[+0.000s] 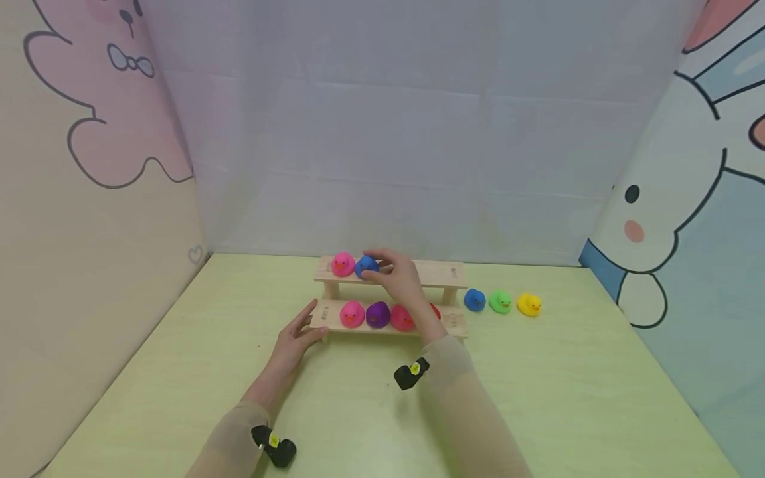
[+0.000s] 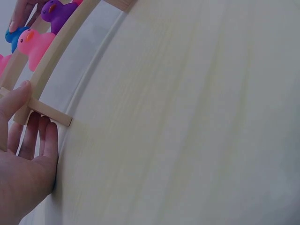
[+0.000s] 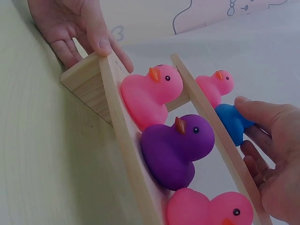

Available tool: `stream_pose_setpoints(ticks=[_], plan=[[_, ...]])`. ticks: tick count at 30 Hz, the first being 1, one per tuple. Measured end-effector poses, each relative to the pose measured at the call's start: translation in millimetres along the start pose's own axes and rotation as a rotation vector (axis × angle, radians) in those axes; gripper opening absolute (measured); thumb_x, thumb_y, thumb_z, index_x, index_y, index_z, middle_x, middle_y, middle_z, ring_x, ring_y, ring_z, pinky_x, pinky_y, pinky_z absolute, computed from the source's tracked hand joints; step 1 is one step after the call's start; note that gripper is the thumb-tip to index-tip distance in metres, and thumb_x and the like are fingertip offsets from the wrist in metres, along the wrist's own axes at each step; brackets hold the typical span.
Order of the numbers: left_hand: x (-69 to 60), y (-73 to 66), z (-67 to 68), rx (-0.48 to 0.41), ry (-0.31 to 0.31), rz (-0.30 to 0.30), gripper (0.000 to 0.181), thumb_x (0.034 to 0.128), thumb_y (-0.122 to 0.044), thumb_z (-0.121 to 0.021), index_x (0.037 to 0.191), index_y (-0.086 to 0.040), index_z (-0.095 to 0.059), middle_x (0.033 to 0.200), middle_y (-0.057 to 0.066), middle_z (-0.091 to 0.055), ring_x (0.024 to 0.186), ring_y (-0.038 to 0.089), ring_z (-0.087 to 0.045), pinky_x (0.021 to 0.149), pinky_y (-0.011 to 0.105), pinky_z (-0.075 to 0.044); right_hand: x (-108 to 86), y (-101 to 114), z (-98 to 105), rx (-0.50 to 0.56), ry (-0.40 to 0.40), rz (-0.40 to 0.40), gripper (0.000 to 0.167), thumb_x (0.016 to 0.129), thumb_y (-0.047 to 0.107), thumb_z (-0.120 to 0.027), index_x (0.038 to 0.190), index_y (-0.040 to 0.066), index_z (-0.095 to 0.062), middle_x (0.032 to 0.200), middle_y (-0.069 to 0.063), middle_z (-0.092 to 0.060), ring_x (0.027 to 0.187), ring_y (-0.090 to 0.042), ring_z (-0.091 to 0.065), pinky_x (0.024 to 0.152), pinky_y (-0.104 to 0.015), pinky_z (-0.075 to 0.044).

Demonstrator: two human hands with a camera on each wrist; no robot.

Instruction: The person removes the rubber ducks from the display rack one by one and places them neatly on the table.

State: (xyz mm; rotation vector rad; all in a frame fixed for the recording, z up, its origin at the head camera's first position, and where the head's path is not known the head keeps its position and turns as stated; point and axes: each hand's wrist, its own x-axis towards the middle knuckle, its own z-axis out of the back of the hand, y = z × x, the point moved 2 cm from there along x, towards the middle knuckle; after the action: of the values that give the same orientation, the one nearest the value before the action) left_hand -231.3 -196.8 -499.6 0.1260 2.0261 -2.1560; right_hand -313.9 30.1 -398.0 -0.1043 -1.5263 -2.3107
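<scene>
A two-tier wooden rack stands near the back of the table. My right hand pinches a blue rubber duck at the upper tier, beside a pink rubber duck. At the lower tier's left end, my left hand grips the board, its thumb on the near face and the other fingers behind. Along that tier sit a pink duck, a purple duck and a deeper pink duck. A red duck is mostly hidden behind my right wrist.
Right of the rack, a blue duck, a green duck and a yellow duck sit in a row on the pale yellow-green table. A light curtain hangs behind; cartoon-printed panels flank both sides.
</scene>
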Motion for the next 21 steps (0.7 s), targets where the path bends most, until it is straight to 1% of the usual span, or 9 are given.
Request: stream_pose_setpoints(ticks=[6, 9, 15, 21], plan=[[-0.4, 1.1, -1.3, 0.004, 0.001, -0.014, 0.069, 0.0923, -0.025, -0.07, 0.151, -0.039, -0.037, 0.141, 0.006, -0.045, 0.109, 0.006, -0.055, 0.094, 0.02, -0.044, -0.6, -0.2, 2.6, 0.02, -0.031, 0.01, 0.041, 0.088, 0.023, -0.075, 0.128, 0.017, -0.067, 0.122, -0.008, -0.068, 0.106, -0.025, -0.065, 0.085, -0.035, -0.057], [1.1, 2.7, -0.8, -0.004, -0.002, -0.009, 0.07, 0.0919, -0.023, -0.071, 0.151, -0.039, -0.037, 0.141, 0.005, -0.045, 0.107, 0.005, -0.056, 0.092, 0.018, -0.044, -0.8, 1.3, 6.2, 0.018, -0.044, 0.021, 0.041, 0.088, 0.023, -0.076, 0.128, 0.018, -0.067, 0.121, -0.006, -0.069, 0.108, -0.021, -0.062, 0.087, -0.033, -0.054], [5.2, 6.4, 1.1, -0.015, -0.001, 0.011, 0.071, 0.092, -0.022, -0.071, 0.152, -0.039, -0.036, 0.142, 0.005, -0.042, 0.105, 0.004, -0.056, 0.09, 0.017, -0.045, -6.6, 10.1, 18.9, -0.02, -0.065, 0.071, 0.042, 0.087, 0.026, -0.076, 0.128, 0.02, -0.067, 0.122, -0.003, -0.069, 0.11, -0.02, -0.059, 0.088, -0.032, -0.049], [5.5, 6.2, 1.5, -0.01, -0.004, 0.009, 0.071, 0.0919, -0.023, -0.071, 0.152, -0.039, -0.036, 0.145, 0.006, -0.039, 0.106, 0.005, -0.054, 0.089, 0.016, -0.045, -15.9, 14.1, 33.0, -0.048, -0.124, 0.117, 0.042, 0.087, 0.025, -0.076, 0.128, 0.02, -0.068, 0.12, -0.004, -0.071, 0.108, -0.02, -0.061, 0.085, -0.029, -0.049]])
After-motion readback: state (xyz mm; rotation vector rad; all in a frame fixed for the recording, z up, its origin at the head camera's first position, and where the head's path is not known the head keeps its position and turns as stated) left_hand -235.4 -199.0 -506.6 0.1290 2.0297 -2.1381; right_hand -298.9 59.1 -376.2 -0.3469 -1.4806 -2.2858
